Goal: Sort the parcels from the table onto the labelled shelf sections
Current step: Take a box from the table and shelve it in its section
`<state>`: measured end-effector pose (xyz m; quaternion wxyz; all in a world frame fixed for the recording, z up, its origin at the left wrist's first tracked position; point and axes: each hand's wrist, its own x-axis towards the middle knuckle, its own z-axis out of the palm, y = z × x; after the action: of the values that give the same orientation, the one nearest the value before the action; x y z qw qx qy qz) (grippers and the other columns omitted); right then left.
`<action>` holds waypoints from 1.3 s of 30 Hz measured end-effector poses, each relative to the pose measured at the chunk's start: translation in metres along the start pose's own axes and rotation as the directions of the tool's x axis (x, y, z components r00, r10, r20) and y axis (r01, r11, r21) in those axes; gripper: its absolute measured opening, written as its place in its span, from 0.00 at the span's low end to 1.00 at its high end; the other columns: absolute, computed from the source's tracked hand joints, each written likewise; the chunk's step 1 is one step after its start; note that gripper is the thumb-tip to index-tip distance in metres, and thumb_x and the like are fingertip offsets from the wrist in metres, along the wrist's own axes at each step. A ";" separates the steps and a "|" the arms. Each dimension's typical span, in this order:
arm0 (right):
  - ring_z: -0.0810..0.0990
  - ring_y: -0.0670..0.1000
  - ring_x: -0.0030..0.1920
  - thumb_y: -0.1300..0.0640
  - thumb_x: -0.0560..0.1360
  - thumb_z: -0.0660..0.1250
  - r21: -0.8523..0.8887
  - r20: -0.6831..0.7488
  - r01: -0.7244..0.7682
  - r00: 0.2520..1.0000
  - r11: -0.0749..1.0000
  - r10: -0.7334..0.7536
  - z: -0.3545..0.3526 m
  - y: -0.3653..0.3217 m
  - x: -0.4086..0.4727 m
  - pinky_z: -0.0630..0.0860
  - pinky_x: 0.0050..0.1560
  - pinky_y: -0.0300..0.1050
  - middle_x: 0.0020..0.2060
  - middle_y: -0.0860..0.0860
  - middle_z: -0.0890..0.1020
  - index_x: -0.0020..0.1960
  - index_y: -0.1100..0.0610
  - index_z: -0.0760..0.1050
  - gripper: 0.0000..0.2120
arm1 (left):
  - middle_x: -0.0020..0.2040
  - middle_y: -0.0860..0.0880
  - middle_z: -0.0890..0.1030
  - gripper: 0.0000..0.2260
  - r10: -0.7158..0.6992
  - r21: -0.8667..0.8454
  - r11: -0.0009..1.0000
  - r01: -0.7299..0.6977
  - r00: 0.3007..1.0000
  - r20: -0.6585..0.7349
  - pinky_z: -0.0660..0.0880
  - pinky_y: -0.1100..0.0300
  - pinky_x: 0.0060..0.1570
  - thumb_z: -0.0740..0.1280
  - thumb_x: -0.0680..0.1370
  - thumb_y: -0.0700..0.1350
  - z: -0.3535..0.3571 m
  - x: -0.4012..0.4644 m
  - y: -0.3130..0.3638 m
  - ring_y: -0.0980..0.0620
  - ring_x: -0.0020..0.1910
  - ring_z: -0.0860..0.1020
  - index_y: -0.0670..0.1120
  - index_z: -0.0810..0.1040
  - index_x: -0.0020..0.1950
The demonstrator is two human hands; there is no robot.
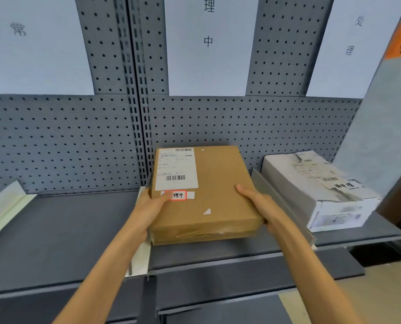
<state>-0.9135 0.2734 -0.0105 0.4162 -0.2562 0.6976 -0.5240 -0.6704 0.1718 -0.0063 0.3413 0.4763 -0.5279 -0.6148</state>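
Both hands, left hand (153,206) and right hand (261,205), grasp the brown parcel (209,195) going into the middle shelf section (218,251) (white parcel (316,185) already shelved beside it); surface unseen, remainder unknown.

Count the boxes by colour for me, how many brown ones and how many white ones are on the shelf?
Brown cardboard box, held by the left hand and right hand: 1
White box, in the next section to the right: 1
Total: 2
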 end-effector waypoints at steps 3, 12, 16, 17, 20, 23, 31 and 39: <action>0.83 0.45 0.36 0.43 0.70 0.73 0.017 0.027 -0.026 0.999 1.000 0.025 0.003 0.002 0.008 0.74 0.28 0.37 0.37 0.46 0.84 0.45 0.51 0.78 0.13 | 0.57 0.50 0.80 0.13 0.015 0.057 0.998 -0.015 1.000 0.001 0.76 0.52 0.55 0.67 0.78 0.45 0.005 0.003 -0.005 0.49 0.54 0.79 0.55 0.74 0.61; 0.82 0.50 0.45 0.41 0.68 0.74 -0.005 0.035 -0.092 0.995 0.996 0.092 0.010 0.010 0.029 0.74 0.34 0.41 0.49 0.52 0.83 0.62 0.58 0.75 0.30 | 0.60 0.47 0.79 0.11 -0.041 0.116 0.992 0.049 0.997 -0.069 0.74 0.53 0.55 0.66 0.79 0.45 0.003 0.018 -0.005 0.48 0.54 0.78 0.52 0.72 0.61; 0.83 0.51 0.47 0.40 0.68 0.74 -0.040 0.052 -0.106 0.993 0.994 0.108 0.008 0.011 0.041 0.76 0.37 0.42 0.49 0.52 0.84 0.63 0.59 0.75 0.31 | 0.63 0.46 0.78 0.17 -0.065 0.134 0.988 0.073 0.996 -0.061 0.74 0.52 0.58 0.66 0.79 0.45 0.005 0.024 -0.005 0.47 0.56 0.77 0.49 0.70 0.68; 0.83 0.51 0.48 0.41 0.68 0.74 -0.047 0.054 -0.107 0.992 0.993 0.110 0.007 0.011 0.043 0.76 0.39 0.43 0.51 0.53 0.83 0.64 0.59 0.74 0.32 | 0.63 0.46 0.77 0.18 -0.068 0.140 0.987 0.076 0.996 -0.061 0.74 0.52 0.58 0.66 0.79 0.45 0.006 0.025 -0.006 0.47 0.57 0.77 0.49 0.69 0.69; 0.82 0.52 0.51 0.40 0.67 0.75 -0.073 0.052 -0.119 0.991 0.990 0.123 0.005 0.012 0.051 0.77 0.42 0.44 0.54 0.53 0.82 0.67 0.59 0.71 0.36 | 0.64 0.47 0.76 0.21 -0.070 0.146 0.986 0.079 0.995 -0.066 0.73 0.52 0.59 0.66 0.79 0.45 0.009 0.029 -0.007 0.47 0.57 0.76 0.48 0.67 0.71; 0.81 0.53 0.52 0.40 0.67 0.75 -0.093 0.051 -0.126 0.990 0.988 0.131 0.003 0.015 0.056 0.77 0.42 0.45 0.55 0.54 0.82 0.68 0.60 0.69 0.38 | 0.64 0.47 0.77 0.20 -0.053 0.138 0.988 0.063 0.996 -0.076 0.73 0.53 0.58 0.66 0.79 0.44 0.012 0.031 -0.010 0.48 0.56 0.76 0.49 0.67 0.71; 0.82 0.52 0.48 0.42 0.68 0.75 -0.115 0.067 -0.124 0.989 0.986 0.132 0.002 0.016 0.064 0.76 0.39 0.43 0.50 0.53 0.83 0.63 0.59 0.74 0.30 | 0.65 0.48 0.76 0.21 -0.055 0.133 0.989 0.071 0.992 -0.117 0.73 0.52 0.59 0.66 0.79 0.46 0.012 0.031 -0.016 0.47 0.59 0.76 0.49 0.66 0.71; 0.77 0.44 0.45 0.45 0.74 0.71 -0.218 0.044 0.058 0.998 0.974 -0.049 0.010 -0.009 0.049 0.72 0.43 0.37 0.49 0.44 0.79 0.67 0.55 0.71 0.25 | 0.66 0.47 0.75 0.22 0.080 0.223 0.974 -0.040 0.982 -0.172 0.74 0.48 0.61 0.65 0.79 0.44 0.010 0.029 -0.005 0.48 0.59 0.77 0.47 0.64 0.73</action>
<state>-0.9308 0.2267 -0.0184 0.3846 -0.3293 0.7359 -0.4496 -0.6887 0.1498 -0.0173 0.3516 0.5483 -0.5733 -0.4970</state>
